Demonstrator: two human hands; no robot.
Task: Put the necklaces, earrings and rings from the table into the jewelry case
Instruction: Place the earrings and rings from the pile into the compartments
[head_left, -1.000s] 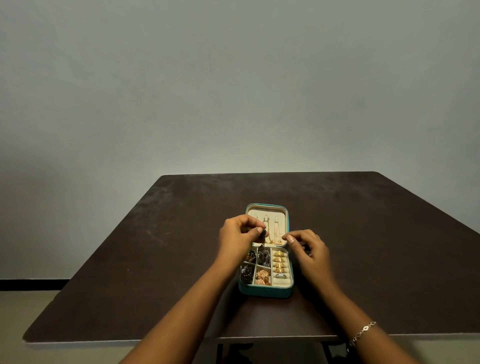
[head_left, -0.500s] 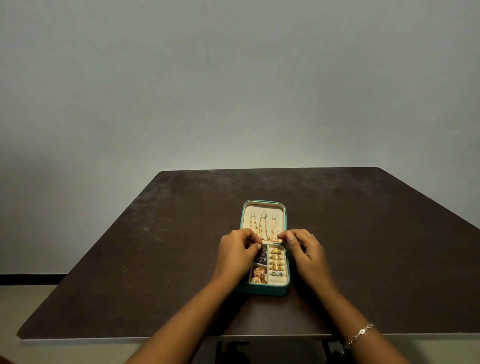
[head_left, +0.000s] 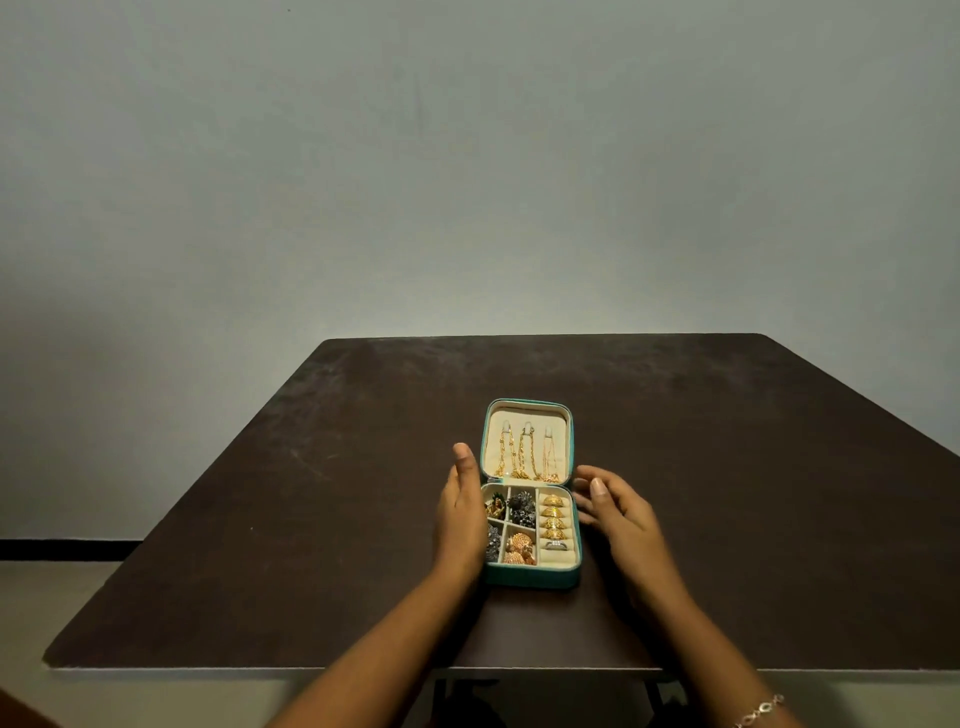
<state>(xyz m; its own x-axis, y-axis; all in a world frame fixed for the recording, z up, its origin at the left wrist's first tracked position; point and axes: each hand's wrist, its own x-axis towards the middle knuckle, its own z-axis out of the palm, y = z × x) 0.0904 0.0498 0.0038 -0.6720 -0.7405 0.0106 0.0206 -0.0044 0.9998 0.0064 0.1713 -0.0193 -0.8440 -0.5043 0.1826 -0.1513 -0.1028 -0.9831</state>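
Both the left hand (head_left: 460, 514) and right hand (head_left: 618, 512) flank the open jewelry case (head_left: 530, 578) on the table (head_left: 727, 467), fingers straight, empty. Necklaces (head_left: 527, 452) hang in its lid (head_left: 557, 420); earrings (head_left: 521, 512) and rings (head_left: 553, 522) fill the tray (head_left: 560, 559). Packing seems done; closing the lid likely follows.

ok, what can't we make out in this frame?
Head view only:
- Left compartments of the jewelry case: partly covered by the left hand.
- Necklaces: too small to see how they fasten.
- Right hand: touching the case or not, unclear.
- Bracelet: cut by bottom edge.
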